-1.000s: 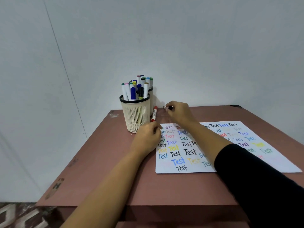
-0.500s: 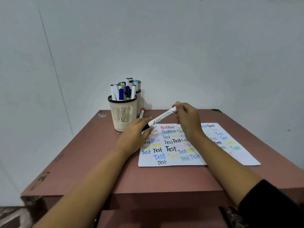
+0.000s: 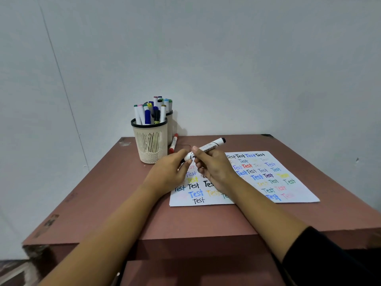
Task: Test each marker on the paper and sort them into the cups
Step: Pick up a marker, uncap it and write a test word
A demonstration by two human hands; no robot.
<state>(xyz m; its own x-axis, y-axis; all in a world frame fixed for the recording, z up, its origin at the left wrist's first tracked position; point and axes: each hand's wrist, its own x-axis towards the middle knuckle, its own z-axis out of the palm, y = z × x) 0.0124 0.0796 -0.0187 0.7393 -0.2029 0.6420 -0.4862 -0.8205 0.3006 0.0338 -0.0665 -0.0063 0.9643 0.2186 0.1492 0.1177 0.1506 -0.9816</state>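
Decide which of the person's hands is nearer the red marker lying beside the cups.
Left. The left hand is just in front of the red marker, not touching it; the right hand is farther off to the right, above the paper.

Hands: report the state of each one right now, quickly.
Left hand: pinching the lower end of the black whiteboard marker.
Right hand: gripping the same marker's barrel, over the paper.
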